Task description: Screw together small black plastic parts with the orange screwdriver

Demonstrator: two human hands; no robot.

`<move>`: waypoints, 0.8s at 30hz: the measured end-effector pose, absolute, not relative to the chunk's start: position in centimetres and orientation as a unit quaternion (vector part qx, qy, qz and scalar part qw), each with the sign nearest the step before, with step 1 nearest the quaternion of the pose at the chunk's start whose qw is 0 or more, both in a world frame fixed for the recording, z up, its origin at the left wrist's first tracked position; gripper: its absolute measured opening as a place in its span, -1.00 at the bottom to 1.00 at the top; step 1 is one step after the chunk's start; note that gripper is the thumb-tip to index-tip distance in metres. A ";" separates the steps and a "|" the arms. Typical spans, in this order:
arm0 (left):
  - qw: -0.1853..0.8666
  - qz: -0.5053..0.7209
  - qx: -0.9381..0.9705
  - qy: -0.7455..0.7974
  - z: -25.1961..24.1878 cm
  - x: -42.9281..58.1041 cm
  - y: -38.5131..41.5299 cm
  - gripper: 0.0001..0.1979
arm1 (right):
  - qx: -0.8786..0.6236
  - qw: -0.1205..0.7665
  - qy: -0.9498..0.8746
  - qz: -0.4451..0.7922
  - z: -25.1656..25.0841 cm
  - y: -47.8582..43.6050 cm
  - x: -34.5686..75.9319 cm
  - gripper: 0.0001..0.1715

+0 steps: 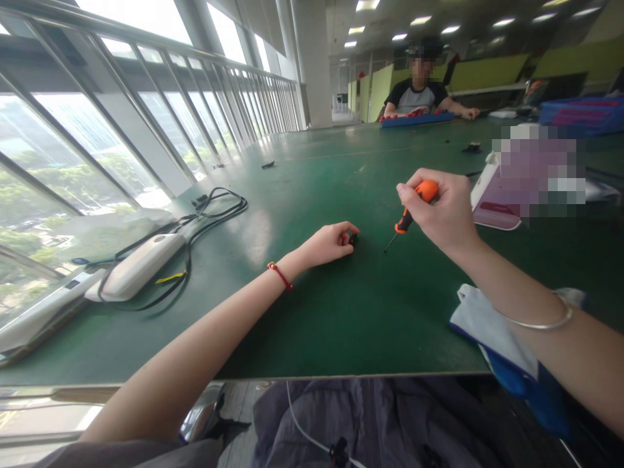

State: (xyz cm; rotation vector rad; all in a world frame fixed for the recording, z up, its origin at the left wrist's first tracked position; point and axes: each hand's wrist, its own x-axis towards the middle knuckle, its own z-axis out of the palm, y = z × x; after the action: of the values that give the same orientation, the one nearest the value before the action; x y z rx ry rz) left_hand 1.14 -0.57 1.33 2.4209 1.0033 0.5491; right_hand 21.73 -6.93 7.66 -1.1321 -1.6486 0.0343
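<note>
My right hand (441,208) is closed round a small screwdriver (412,211) with an orange and black handle, its thin tip pointing down-left just above the green table (341,312). My left hand (334,242) rests on the table with its fingers curled over a small black part (353,239), pinching it against the surface. The screwdriver tip hovers a short way to the right of that part. A red string bracelet sits on my left wrist, a silver bangle on my right.
A white device with black cables (139,263) lies at the left. A white and blue cloth (497,331) lies under my right forearm. A pink and white box (502,195) stands at the right. Another person (422,91) sits at the far end behind a blue tray (416,119).
</note>
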 end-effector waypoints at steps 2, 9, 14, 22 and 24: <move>0.224 0.205 0.878 0.371 1.4 1.0 -0.6 -0.70 | -0.474 0.508 -0.718 0.044 7.8 -7.1 21.5 -0.66; 0.091 0.220 0.865 0.442 1.3 1.7 -1.6 -0.77 | -0.499 0.463 -0.729 0.068 7.8 -7.2 21.2 -0.63; 0.076 0.258 0.866 0.422 0.8 1.6 -1.3 -0.86 | -0.468 0.524 -0.709 0.059 7.5 -7.0 21.4 -0.66; 0.066 0.306 0.843 0.438 0.7 1.8 -1.4 -0.93 | -0.435 0.527 -0.726 0.083 6.8 -7.1 20.7 -0.69; 0.064 0.301 0.843 0.441 0.8 1.8 -1.5 -0.93 | -0.438 0.521 -0.727 0.088 6.7 -7.1 20.6 -0.70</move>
State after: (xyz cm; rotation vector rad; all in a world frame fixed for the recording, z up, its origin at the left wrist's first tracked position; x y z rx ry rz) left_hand 1.78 -1.54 0.78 2.5457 1.3321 0.9095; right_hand 20.59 -7.11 6.69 -1.0490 -1.7431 0.2112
